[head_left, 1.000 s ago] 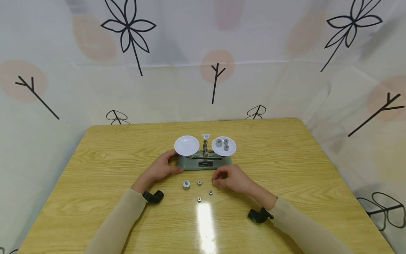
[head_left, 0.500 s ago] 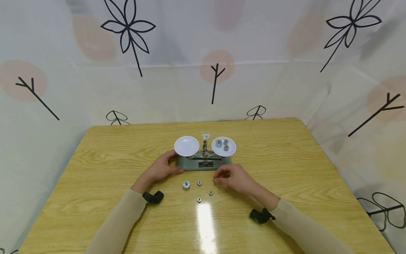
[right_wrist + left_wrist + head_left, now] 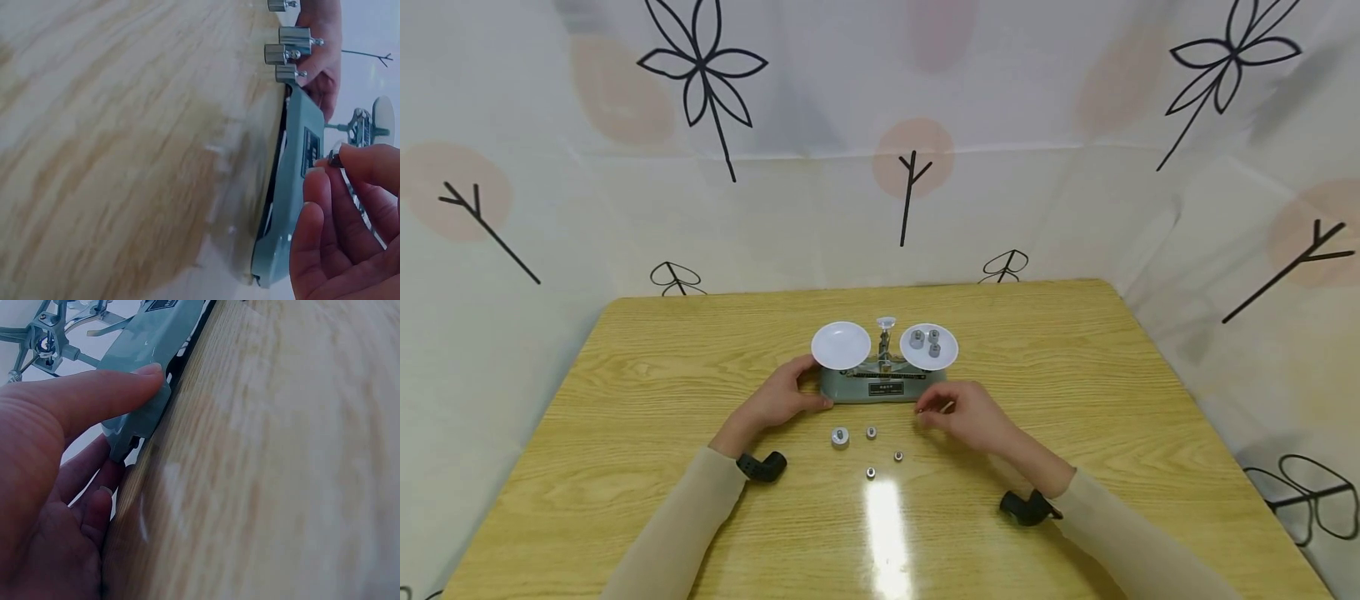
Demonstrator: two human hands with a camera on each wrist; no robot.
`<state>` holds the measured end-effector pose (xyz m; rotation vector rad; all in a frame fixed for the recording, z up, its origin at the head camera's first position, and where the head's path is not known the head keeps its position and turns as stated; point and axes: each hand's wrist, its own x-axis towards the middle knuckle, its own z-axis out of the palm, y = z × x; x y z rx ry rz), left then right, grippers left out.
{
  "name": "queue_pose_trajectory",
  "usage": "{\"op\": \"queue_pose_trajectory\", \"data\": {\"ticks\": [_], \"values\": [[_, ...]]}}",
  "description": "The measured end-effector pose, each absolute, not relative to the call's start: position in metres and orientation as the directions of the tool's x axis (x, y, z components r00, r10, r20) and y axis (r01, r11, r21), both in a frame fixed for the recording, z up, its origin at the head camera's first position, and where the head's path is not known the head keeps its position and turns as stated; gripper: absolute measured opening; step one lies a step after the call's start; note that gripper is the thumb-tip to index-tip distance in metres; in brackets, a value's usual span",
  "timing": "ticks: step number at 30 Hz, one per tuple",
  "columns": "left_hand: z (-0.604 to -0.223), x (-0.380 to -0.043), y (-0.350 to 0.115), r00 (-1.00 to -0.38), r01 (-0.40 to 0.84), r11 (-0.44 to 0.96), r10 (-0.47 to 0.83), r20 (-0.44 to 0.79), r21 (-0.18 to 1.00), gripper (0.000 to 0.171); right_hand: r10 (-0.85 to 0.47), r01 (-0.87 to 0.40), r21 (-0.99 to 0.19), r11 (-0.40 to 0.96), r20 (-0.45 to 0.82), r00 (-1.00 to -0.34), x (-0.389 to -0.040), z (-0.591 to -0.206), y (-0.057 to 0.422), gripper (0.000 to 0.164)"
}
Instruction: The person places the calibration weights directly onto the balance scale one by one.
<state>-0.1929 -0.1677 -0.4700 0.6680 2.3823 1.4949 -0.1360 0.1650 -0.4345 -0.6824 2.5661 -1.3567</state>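
A black rectangular plate [image 3: 886,388] with pale writing is fixed to the front of the grey-green metal balance scale [image 3: 850,389]; its characters are too small to read in the head view, and the left wrist view catches only a part of it; the scale stands on the yellow wood-grain desk [image 3: 700,333], midway between its side edges and towards the far edge.

The left hand [image 3: 778,396] grips the base's left end, and the left wrist view shows its thumb along the front, other fingers curled at the end; the right hand [image 3: 970,412], before the base's right end, pinches a small dark metal piece [image 3: 335,159] between thumb and fingertips, plain only in the right wrist view.

Three grey metal weights [image 3: 917,339] sit on the white round right pan [image 3: 945,357]; four silvery knobbed cylinders [image 3: 840,438] stand on the desk before the scale.
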Motion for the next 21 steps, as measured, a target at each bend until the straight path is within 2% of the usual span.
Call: {"op": "queue_pose_trajectory", "data": {"ticks": [21], "values": [[-0.469, -0.192, -0.168, -0.859, 0.250, 0.369, 0.512, 0.029, 0.895, 0.070, -0.402, -0.321, -0.782, 0.535, 0.098, -0.910, -0.138, -0.410, 0.188, 0.007]]}}
